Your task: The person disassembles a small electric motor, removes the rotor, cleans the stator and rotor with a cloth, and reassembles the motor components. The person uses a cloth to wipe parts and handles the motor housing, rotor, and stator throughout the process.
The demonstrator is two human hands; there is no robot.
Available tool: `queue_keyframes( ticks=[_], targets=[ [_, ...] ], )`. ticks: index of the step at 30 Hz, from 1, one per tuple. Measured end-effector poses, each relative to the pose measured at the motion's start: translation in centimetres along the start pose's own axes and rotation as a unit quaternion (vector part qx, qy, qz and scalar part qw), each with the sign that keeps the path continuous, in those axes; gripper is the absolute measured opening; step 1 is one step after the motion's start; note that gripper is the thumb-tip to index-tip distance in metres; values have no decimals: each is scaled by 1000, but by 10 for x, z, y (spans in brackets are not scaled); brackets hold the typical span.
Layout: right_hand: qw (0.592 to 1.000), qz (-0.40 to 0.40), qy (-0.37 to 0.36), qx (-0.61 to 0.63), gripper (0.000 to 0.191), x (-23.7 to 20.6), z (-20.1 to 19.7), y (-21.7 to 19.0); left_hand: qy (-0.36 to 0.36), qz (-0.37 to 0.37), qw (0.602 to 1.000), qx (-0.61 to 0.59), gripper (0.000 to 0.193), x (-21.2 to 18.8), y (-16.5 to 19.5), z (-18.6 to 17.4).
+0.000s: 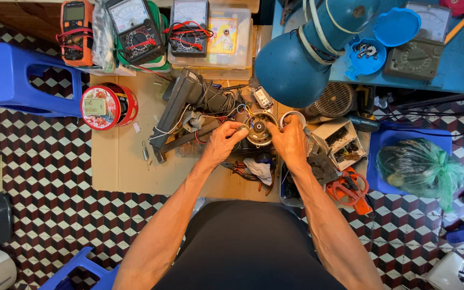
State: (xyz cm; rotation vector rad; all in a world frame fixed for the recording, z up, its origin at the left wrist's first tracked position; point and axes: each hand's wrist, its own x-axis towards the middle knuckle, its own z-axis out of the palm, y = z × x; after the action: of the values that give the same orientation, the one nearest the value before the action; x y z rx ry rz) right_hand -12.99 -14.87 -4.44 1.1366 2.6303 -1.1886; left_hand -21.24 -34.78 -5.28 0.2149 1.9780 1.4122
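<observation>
A small round metal motor [260, 128] with copper windings sits at the middle of a sheet of cardboard [119, 161] on the floor. My left hand [223, 141] grips its left side with the fingers curled on the rim. My right hand [290, 140] holds its right side, thumb on the casing. Thin red and white wires run from the motor toward a dark grey tool [177, 104] lying to the left. A crumpled rag [258, 169] lies just below the motor between my forearms.
A round red tin [108, 106] stands on the cardboard's left. Several multimeters [134, 29] sit at the back. A blue lamp shade [291, 67] hangs over the right. Orange pliers [350, 189], small parts boxes [339, 139], a green bag [420, 166] and blue stools [12, 78] surround me.
</observation>
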Motion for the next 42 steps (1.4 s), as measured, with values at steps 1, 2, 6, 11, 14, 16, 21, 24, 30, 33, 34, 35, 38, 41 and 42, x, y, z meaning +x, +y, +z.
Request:
queue_keyframes(
  ticks=[1,2,6,11,14,16,21,24,30,33,34,35,38,41,42],
  targets=[
    [998,39,-24,41,66,-1,3,1,-4,-4,1000,-4,49,-1,1,-1],
    [992,77,-48,82,72,-2,6,2,-8,-9,1000,-8,50,-2,3,-1],
    [974,156,-77,147,82,-4,20,8,-3,-7,1000,6,48,-6,7,1],
    [971,167,-73,157,86,-7,24,14,-10,-14,1000,-2,48,-9,12,2],
    [971,176,-63,147,85,-6,24,12,-12,-36,999,2,48,-10,13,3],
    [973,178,-54,139,84,-5,24,10,-14,-38,999,-2,49,-10,14,4],
    [974,173,-52,138,83,-5,23,7,-16,-46,999,-2,51,-9,16,4],
    [980,142,-37,138,84,-7,21,5,-18,-46,999,-3,53,-9,16,3],
    [978,143,-60,140,85,-10,20,5,-22,-52,998,-5,55,-9,17,2],
    [984,124,-39,122,84,-9,24,5,-20,-54,998,-2,55,-8,17,1],
    [984,123,-38,122,84,-9,25,6,-19,-53,998,1,55,-8,17,1],
    [984,122,-37,121,84,-9,25,6,-18,-53,998,4,55,-8,17,1],
    [982,128,-45,132,81,-11,19,6,-27,-40,999,-17,54,-6,15,1],
    [995,22,43,86,64,-20,5,4,-26,-37,999,-25,53,-4,14,1],
    [994,-36,88,60,56,-24,1,3,-21,-41,999,-16,52,-3,13,0]
  ],
)
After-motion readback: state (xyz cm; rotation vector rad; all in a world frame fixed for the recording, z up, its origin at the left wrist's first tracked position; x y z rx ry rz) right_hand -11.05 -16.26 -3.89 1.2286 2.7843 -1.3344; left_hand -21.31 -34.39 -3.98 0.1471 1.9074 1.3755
